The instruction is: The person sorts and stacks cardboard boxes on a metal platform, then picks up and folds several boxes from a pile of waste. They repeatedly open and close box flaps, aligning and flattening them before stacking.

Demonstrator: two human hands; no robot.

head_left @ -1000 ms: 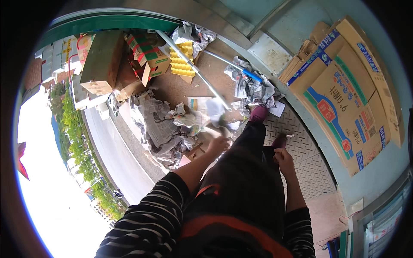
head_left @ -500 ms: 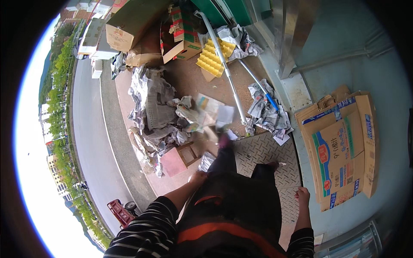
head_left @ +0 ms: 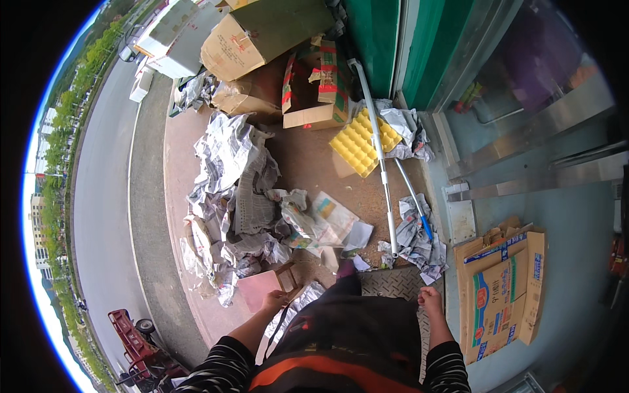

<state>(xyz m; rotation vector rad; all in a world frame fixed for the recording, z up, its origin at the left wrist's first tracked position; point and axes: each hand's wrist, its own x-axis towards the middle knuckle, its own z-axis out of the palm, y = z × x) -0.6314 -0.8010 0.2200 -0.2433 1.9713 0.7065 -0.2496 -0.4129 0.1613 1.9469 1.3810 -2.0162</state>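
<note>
Pink board (head_left: 255, 291) lies just beyond the left hand (head_left: 275, 301), whose grip is half curled; in this view its fingertips overlap the edges of the board and a brown frame (head_left: 287, 280), and I cannot tell whether they touch or hold anything. Just beside that hand lies a pale crumpled sheet (head_left: 303, 302), partly hidden by the dark apron (head_left: 357, 327). Well apart, the right hand (head_left: 430, 300) has its grip curled into a loose fist, near the tread plate (head_left: 391, 283); I cannot tell if anything is inside it. Between the hands a purple shoe (head_left: 346, 268) shows, near a printed sheet (head_left: 334, 219). Further left, a heap of crumpled newspaper (head_left: 246, 187) spreads across the brown floor (head_left: 301, 154). Ahead on the right are 2 poles: a white pole (head_left: 384, 180) crossing a yellow egg tray (head_left: 357, 143), and a blue-handled pole (head_left: 426, 228) over a smaller paper heap (head_left: 409, 245). Beyond sits an open red-and-green box (head_left: 314, 116). Flattened cardboard (head_left: 501, 298) stands far right; a red vehicle (head_left: 128, 337) is far left.
</note>
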